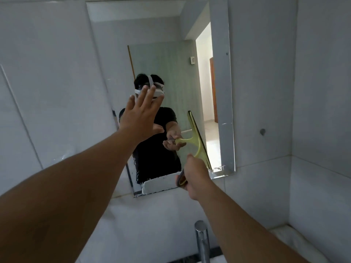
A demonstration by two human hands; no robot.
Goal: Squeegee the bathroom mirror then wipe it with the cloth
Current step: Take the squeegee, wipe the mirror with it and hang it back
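The bathroom mirror (165, 31) hangs on the white tiled wall and fills the upper middle of the view. My right hand (196, 177) grips the handle of a yellow-green squeegee (197, 141), whose blade stands nearly upright against the glass near the mirror's lower right. My left hand (141, 112) is raised in front of the mirror's middle with the fingers spread and nothing in it; whether it touches the glass I cannot tell. No cloth is in view.
A chrome tap (202, 240) rises at the bottom centre, below my right forearm. White wall tiles (53, 73) surround the mirror, with a side wall (322, 92) close on the right. The mirror reflects a person and an open doorway.
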